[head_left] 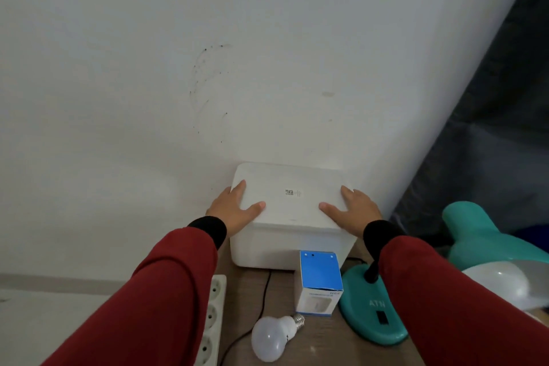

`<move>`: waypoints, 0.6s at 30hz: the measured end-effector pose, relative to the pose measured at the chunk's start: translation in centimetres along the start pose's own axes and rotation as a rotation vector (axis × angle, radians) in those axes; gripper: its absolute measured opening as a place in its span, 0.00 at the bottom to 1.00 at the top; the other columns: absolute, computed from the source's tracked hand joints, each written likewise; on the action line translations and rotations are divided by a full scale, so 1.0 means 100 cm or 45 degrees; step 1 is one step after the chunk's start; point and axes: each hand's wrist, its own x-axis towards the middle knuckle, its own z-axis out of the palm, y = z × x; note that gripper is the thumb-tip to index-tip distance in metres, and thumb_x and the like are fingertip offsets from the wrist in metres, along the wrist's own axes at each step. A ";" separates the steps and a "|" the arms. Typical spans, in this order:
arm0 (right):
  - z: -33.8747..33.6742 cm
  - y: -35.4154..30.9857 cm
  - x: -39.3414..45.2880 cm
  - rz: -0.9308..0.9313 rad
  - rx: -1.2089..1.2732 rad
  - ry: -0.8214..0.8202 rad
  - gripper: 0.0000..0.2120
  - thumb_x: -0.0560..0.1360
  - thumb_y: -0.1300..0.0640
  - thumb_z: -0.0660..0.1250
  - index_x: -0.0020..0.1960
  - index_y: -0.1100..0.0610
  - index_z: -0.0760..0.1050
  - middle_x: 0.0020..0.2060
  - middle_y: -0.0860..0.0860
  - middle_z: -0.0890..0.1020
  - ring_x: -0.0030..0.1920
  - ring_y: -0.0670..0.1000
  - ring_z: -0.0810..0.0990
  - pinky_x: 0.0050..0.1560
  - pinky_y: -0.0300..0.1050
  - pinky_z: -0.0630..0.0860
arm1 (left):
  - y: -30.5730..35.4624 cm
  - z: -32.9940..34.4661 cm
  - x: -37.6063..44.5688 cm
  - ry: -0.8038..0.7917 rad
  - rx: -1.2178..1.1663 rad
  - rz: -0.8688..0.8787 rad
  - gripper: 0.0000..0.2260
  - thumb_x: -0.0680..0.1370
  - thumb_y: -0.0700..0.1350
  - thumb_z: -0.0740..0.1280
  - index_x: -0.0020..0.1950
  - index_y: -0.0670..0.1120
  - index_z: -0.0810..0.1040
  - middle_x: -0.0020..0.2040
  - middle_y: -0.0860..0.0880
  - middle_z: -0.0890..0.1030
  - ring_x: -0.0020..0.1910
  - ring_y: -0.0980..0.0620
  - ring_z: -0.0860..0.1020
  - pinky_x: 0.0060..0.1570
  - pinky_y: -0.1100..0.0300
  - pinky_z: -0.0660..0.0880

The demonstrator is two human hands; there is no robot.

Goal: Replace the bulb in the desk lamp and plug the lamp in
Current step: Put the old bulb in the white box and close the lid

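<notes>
A white lidded box point(289, 235) stands against the wall at the back of the table. My left hand point(234, 208) grips its left top edge and my right hand point(355, 208) grips its right top edge, thumbs lying on the lid. In front of the box stands a blue and white bulb carton point(319, 284). A loose white bulb point(274, 337) lies on its side on the wooden table point(320, 345). The teal desk lamp's base point(371, 309) sits at the right, its shade point(487, 244) tilted over with a white bulb point(499, 282) in it.
A white power strip point(212, 318) lies along the table's left edge. A thin black cord point(263, 303) runs from under the box toward the front. A dark curtain point(490, 128) hangs at the right, and the white wall point(208, 68) is directly behind.
</notes>
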 end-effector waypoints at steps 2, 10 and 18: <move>-0.003 -0.001 0.000 0.004 0.001 -0.005 0.40 0.73 0.34 0.60 0.76 0.57 0.56 0.75 0.57 0.61 0.74 0.57 0.60 0.72 0.48 0.59 | 0.001 0.002 0.001 0.029 -0.016 -0.022 0.36 0.76 0.62 0.59 0.78 0.51 0.48 0.79 0.45 0.51 0.78 0.46 0.52 0.75 0.51 0.53; -0.016 -0.006 -0.005 0.015 0.046 -0.056 0.37 0.75 0.39 0.62 0.76 0.57 0.56 0.74 0.54 0.63 0.73 0.55 0.63 0.71 0.44 0.60 | 0.002 -0.006 0.003 0.022 -0.055 -0.053 0.36 0.76 0.61 0.61 0.78 0.49 0.50 0.77 0.45 0.57 0.76 0.45 0.57 0.74 0.52 0.57; -0.008 0.001 -0.006 0.048 0.258 0.048 0.38 0.71 0.42 0.69 0.74 0.57 0.60 0.74 0.52 0.64 0.73 0.54 0.63 0.74 0.48 0.60 | 0.004 -0.002 -0.011 0.161 -0.246 0.016 0.34 0.75 0.57 0.66 0.77 0.49 0.56 0.77 0.49 0.59 0.75 0.49 0.59 0.72 0.58 0.57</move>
